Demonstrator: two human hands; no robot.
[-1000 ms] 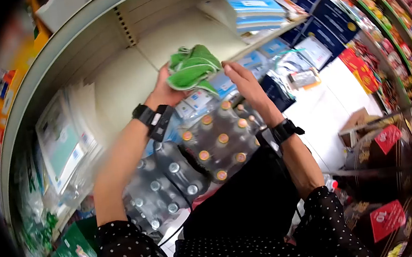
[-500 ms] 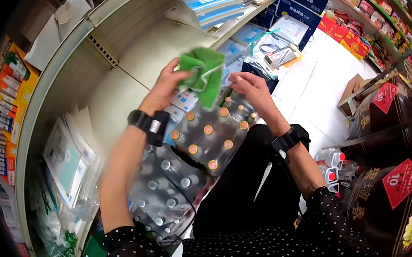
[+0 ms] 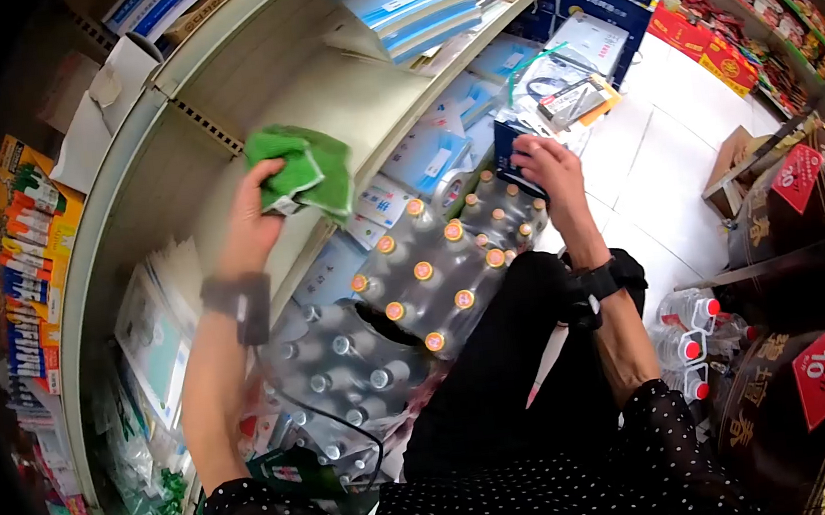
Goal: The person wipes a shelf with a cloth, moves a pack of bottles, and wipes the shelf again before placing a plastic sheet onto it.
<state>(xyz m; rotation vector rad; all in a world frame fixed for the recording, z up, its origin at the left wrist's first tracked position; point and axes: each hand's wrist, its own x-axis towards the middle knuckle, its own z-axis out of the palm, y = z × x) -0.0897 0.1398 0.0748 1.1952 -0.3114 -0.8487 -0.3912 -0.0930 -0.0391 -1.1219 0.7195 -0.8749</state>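
Observation:
A folded green cloth (image 3: 301, 174) with a pale edge is gripped in my left hand (image 3: 255, 214), over the light shelf board (image 3: 371, 101). My right hand (image 3: 557, 174) hovers with bent, closed fingertips beside a dark blue flat item (image 3: 517, 158); I cannot tell whether anything is between them. Below the hands stand plastic-wrapped bottles with orange-yellow caps (image 3: 425, 281), with smaller capped bottles (image 3: 498, 213) behind them. Nearer my left arm is another wrapped pack of bottles (image 3: 344, 375) with clear caps.
Blue-covered books (image 3: 406, 2) are stacked at the shelf's far end. Packaged stationery (image 3: 572, 100) lies on the lower level. To the right, large dark jars (image 3: 786, 369) with red labels stand near plastic jugs (image 3: 688, 344). Paper pads (image 3: 154, 335) lean at the left.
My left hand has carried the green cloth leftward, from above the bottles to over the shelf board. My right hand has shifted slightly right and down in view, and the view has tilted a little.

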